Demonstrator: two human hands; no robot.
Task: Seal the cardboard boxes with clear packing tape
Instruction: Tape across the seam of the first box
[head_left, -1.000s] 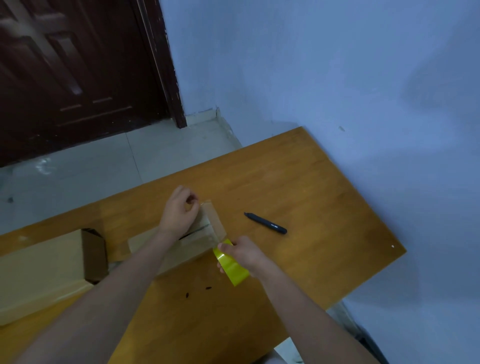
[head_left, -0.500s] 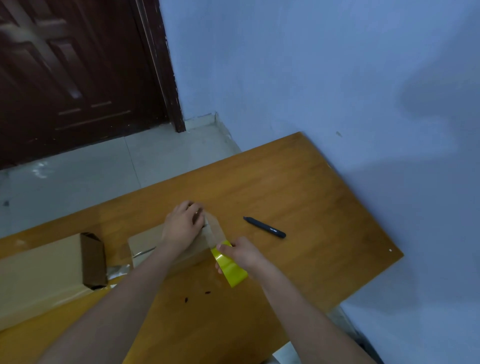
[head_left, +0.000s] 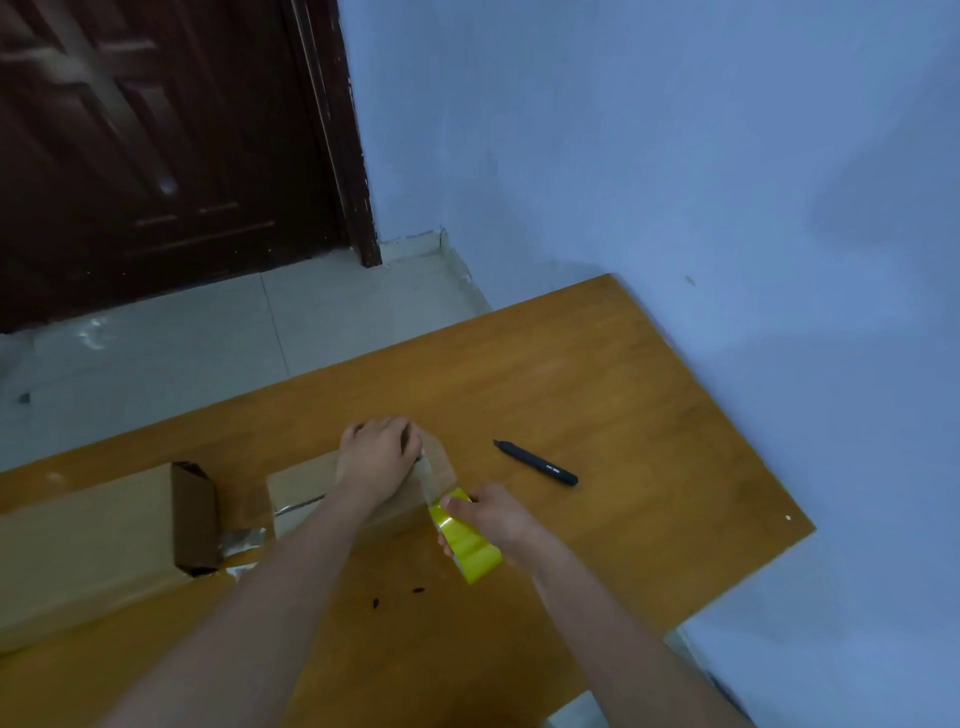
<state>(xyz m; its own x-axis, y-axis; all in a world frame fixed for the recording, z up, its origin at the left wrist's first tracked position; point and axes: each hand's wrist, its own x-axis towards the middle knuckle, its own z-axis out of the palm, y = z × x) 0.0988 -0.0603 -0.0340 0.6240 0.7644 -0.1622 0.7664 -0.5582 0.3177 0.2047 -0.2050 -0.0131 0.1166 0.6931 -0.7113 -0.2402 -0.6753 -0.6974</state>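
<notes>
Counting from nine o'clock across, we find two cardboard boxes, one tape roll and one black pen. The long box (head_left: 78, 545) lies at nine o'clock with its end flap hanging open; the smaller box (head_left: 306, 488) sits just beside it toward the centre, with a shiny strip of tape along its top seam. The yellow-cored roll of clear packing tape (head_left: 467, 540) is at the smaller box's near right corner, and a clear strip runs from it up over that end of the box. The pen (head_left: 535, 462) lies apart at two o'clock.

All of this rests on an orange-brown wooden table (head_left: 649, 415) pushed against a pale blue wall (head_left: 675, 156). Beyond it, at eleven o'clock, we see a light tiled floor (head_left: 208, 338) and a dark wooden door (head_left: 156, 130).

Our left hand (head_left: 376, 457) lies palm-down on the far right end of the smaller box, fingers bent over its edge, pressing there. Our right hand (head_left: 493, 517) grasps the roll, thumb on top of it.
</notes>
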